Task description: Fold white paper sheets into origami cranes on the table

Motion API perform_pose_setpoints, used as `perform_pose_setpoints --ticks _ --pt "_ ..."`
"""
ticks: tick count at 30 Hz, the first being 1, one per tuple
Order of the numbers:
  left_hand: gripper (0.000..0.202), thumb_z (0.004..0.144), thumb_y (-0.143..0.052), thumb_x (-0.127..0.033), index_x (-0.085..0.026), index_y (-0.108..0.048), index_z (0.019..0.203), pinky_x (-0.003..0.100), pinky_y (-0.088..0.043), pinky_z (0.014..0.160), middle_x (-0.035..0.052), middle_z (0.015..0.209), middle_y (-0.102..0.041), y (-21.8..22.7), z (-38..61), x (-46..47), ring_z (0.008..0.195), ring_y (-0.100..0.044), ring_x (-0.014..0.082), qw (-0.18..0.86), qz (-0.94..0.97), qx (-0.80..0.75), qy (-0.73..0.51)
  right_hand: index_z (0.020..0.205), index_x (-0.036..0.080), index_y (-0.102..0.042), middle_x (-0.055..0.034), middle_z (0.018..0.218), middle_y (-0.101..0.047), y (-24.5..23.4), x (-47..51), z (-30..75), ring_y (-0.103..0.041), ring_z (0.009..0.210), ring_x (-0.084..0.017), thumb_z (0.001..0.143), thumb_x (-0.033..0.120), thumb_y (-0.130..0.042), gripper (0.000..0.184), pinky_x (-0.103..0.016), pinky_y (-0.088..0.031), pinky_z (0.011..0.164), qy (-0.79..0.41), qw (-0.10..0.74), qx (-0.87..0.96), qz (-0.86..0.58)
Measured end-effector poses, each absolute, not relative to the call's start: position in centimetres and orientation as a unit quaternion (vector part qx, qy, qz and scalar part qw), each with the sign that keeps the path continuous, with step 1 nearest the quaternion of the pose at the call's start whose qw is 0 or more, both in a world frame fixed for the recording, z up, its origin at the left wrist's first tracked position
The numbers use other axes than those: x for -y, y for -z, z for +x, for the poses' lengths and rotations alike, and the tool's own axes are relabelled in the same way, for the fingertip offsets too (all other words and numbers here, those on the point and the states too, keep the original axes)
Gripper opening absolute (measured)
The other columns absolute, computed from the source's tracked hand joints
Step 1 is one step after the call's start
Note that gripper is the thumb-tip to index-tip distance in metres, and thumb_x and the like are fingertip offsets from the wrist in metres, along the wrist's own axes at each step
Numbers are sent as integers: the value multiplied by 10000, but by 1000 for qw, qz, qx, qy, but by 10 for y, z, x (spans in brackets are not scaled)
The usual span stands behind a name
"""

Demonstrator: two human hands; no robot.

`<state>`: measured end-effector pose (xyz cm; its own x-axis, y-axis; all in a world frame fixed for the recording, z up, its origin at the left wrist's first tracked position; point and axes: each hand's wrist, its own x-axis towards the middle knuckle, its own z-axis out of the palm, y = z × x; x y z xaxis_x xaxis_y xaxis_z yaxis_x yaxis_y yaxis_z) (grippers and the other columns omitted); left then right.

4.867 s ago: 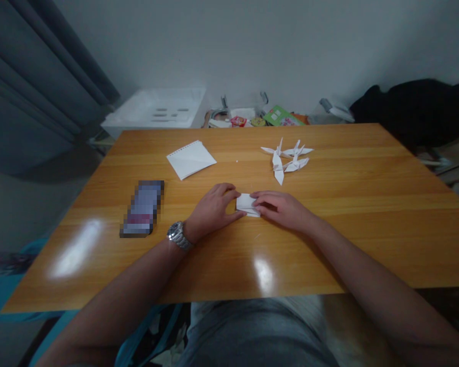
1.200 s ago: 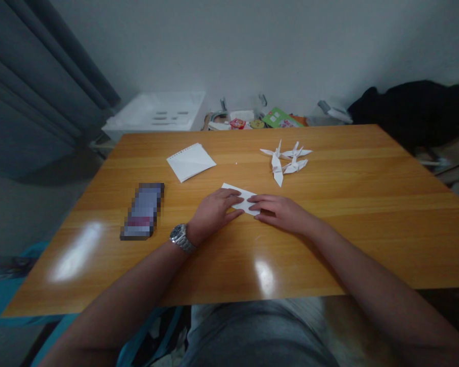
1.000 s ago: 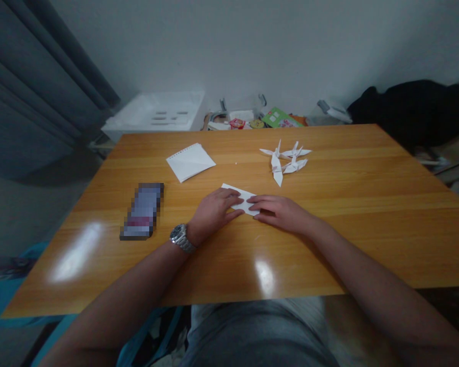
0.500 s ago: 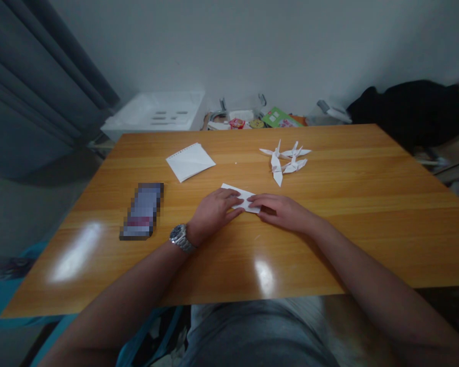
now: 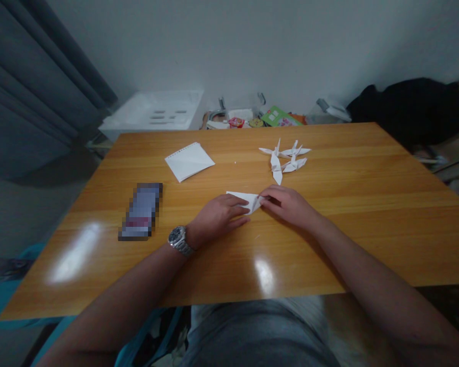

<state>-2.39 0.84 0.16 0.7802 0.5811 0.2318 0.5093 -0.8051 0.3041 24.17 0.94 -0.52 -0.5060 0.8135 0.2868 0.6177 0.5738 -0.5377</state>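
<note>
A small folded sheet of white paper [image 5: 241, 195] lies on the wooden table between my hands. My left hand [image 5: 222, 216] rests on it with fingers stretched out flat, pressing its left part down and hiding some of it. At the paper's right end, my right hand [image 5: 286, 204] pinches a raised flap between thumb and fingers. Several white origami cranes [image 5: 276, 165] stand close together beyond my right hand.
White notepaper sheets [image 5: 190, 162] with a torn, perforated edge lie at the back left. A phone [image 5: 141, 211], blurred out, is left of my watch [image 5: 178, 238]. Behind the table [image 5: 352, 168] are a white tray [image 5: 137, 125], a green packet [image 5: 281, 117] and a dark cloth heap [image 5: 416, 112].
My right hand has moved slightly right and lifted the paper's right end into a flap. The left fingers have flattened over the paper, which has turned a little.
</note>
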Motion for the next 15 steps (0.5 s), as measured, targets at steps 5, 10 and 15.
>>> perform_pose_setpoints --ticks 5,10,15 --pt "304 1027 -543 -388 -209 -719 1198 409 -499 1069 75 1329 -677 -4 -23 -7 1202 -637 242 123 941 -278 -147 1084 188 -720 -103 1022 -702 5 -9 241 -659 945 -241 990 288 -574 200 -390 -532 857 -177 266 845 -429" --pt "315 1031 -532 -404 -230 -697 1236 384 -497 1085 70 1362 -658 -6 -24 -3 1242 -623 231 141 940 -276 -145 1104 201 -724 -97 1022 -693 7 -9 241 -659 951 -243 979 282 -588 202 -387 -531 861 -177 264 835 -450" --pt "329 1036 -517 -421 -231 -689 1243 375 -539 1024 60 1349 -668 -6 -25 -2 1198 -651 231 139 941 -272 -144 1075 201 -703 -91 1029 -689 7 -8 238 -651 955 -249 953 256 -616 160 -389 -520 853 -180 266 821 -471"
